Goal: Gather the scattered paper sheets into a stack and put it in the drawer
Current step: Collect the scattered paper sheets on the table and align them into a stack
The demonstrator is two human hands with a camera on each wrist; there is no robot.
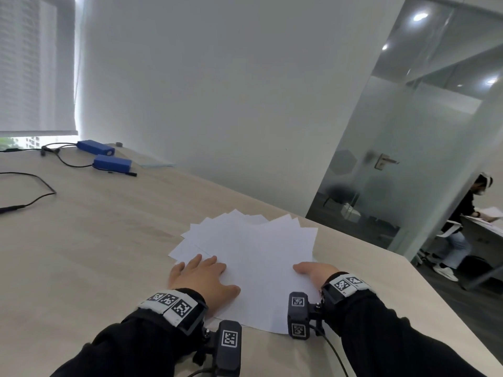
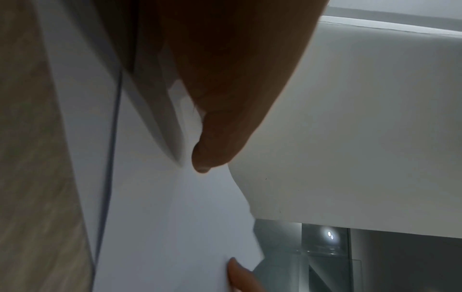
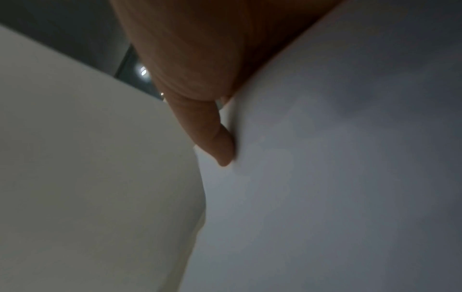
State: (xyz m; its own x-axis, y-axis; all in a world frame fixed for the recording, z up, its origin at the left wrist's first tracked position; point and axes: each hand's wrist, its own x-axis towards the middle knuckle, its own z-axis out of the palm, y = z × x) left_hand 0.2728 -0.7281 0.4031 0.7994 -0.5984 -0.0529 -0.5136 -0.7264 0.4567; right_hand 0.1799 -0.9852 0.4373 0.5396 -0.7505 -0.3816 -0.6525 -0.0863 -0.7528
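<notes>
The white paper sheets (image 1: 245, 254) lie in a messy fan on the pale wooden counter (image 1: 95, 227), close to its near edge. Their corners stick out in many ways at the far side of the fan, so they are together but not yet a neat stack.

The left hand (image 1: 201, 278) lies flat on the left side of the paper fan, its grip spread wide with straight fingers pressing down. The right hand (image 1: 315, 270) rests at the right edge of the fan. In the right wrist view its thumb (image 3: 215, 138) pushes against the paper, but I cannot tell how the other fingers lie.

I think the job is only partly done. The sheets must be squared up, lifted, and put away.

No drawer shows in any view, so I cannot tell if it is open or what is in it. Nothing here holds the paper yet.
</notes>
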